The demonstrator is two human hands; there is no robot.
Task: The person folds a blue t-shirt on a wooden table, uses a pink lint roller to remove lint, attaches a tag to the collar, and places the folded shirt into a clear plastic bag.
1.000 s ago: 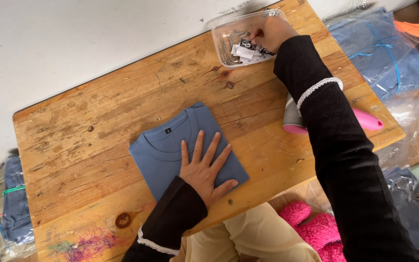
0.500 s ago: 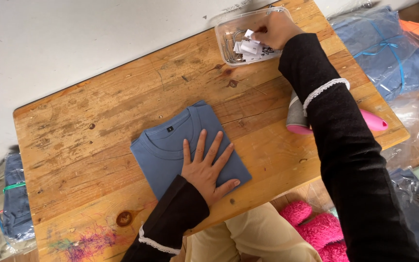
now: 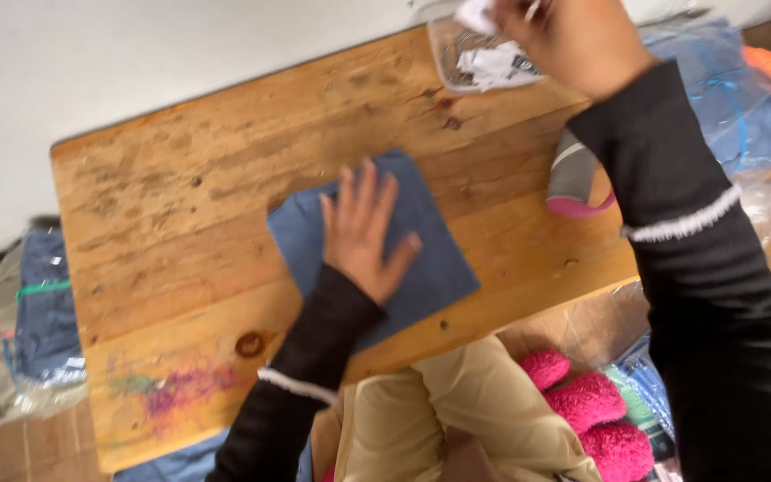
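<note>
1. Left hand (image 3: 363,234) flat, fingers spread, pressing on folded blue shirt (image 3: 421,259) at centre of wooden table (image 3: 162,232).
2. Right hand (image 3: 573,40) at 1 o'clock, raised over clear plastic tub (image 3: 443,62), fingers closed on small white paper tag (image 3: 475,13); blurred, exact grip unclear.
3. Tub holding more white tags (image 3: 493,64).
4. Grey and pink tool (image 3: 577,183) at 3 o'clock of shirt, lying on table.
5. Bagged blue clothes (image 3: 37,312) at 9 o'clock, off table.

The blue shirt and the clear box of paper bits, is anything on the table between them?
Nothing. In the head view, only bare, stained wood of the table lies between the folded blue shirt and the clear box.
</note>
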